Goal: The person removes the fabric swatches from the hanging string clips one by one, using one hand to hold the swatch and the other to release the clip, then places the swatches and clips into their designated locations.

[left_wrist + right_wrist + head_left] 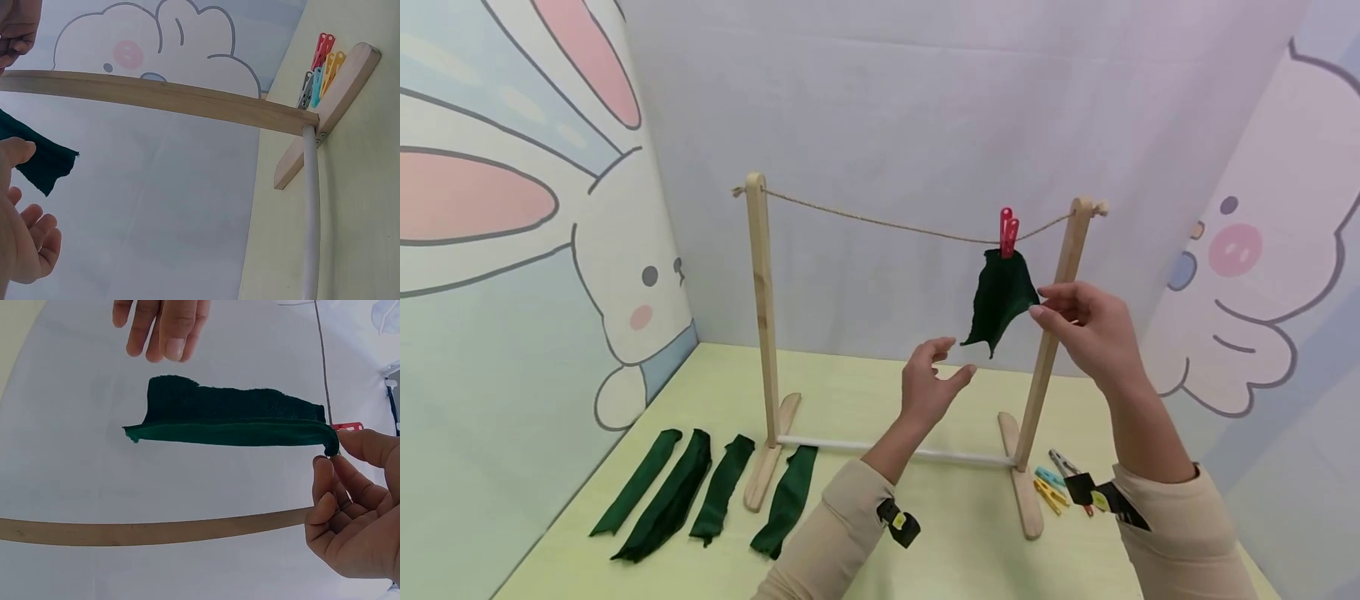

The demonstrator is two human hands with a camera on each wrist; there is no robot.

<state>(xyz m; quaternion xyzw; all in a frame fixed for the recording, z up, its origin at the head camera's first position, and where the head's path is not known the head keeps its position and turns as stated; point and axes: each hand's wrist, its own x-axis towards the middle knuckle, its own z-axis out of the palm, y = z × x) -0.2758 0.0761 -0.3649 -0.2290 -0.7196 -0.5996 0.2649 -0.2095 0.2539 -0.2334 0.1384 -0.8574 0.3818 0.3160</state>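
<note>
A dark green cloth (1000,296) hangs from the twine line (880,222) near its right end. One red clothespin (1009,237) grips the cloth's top edge at the line. My right hand (1090,329) pinches the cloth's right edge between thumb and fingers, pulling that side outward; the right wrist view shows the pinched corner of the cloth (237,432). Below and left of the cloth, my left hand (931,385) is raised with thumb and fingers spread apart, holding nothing. In the left wrist view the thumb overlaps the cloth (53,164).
Two wooden posts (762,308) hold up the line, joined low down by a white rod (925,455). Several green cloth strips (722,487) lie at the table's left. Loose clothespins (1049,492) in yellow, blue, grey and red lie beside the right foot (1024,500).
</note>
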